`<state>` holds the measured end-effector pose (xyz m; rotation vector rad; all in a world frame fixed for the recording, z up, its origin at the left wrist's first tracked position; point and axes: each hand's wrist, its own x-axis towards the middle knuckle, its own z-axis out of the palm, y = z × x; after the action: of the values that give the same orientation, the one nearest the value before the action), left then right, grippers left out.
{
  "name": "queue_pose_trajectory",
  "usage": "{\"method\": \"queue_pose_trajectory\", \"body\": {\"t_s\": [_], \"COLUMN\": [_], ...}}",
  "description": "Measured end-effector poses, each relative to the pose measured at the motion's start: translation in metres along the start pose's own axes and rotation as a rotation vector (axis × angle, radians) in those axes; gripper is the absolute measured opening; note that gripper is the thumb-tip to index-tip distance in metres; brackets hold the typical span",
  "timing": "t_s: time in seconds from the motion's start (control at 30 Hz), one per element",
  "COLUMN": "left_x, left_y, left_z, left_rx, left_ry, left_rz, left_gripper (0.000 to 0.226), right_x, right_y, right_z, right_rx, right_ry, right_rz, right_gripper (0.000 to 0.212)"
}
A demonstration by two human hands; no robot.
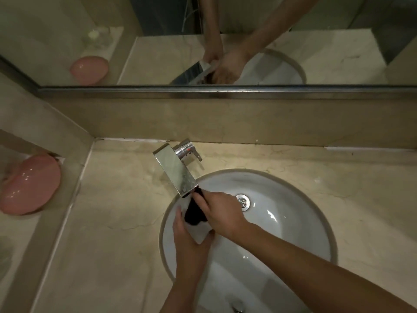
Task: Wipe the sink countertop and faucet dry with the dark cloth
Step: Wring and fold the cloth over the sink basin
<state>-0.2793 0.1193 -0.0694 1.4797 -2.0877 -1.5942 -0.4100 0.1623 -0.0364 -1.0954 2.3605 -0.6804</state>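
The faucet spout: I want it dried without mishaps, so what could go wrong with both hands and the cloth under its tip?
1. Both hands, left hand and right hand, hold the dark cloth just under the faucet outlet; any drip would probably wet the cloth again.
2. A knuckle might scrape the spout's square edge.
3. Working low over the sink, the hands could miss the countertop.

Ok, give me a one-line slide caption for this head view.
Both hands, left and right, hold the dark cloth under the faucet spout, over the white sink.
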Motion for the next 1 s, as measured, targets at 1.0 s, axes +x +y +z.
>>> {"method": "queue_pose_trajectory", "body": {"t_s": [1.0], "left_x": [-0.060], "left_y": [0.102], "left_z": [0.161], "left_rx": [-0.217], "left_ry": [-0.584], "left_rz": [-0.080], "left_gripper": [0.024], "right_x": [-0.152], "right_y": [0.279], "right_z": [-0.148], "right_rx": [-0.393], "right_ry": [0.045], "right_rz": [0.227], "right_gripper": [0.067]}}
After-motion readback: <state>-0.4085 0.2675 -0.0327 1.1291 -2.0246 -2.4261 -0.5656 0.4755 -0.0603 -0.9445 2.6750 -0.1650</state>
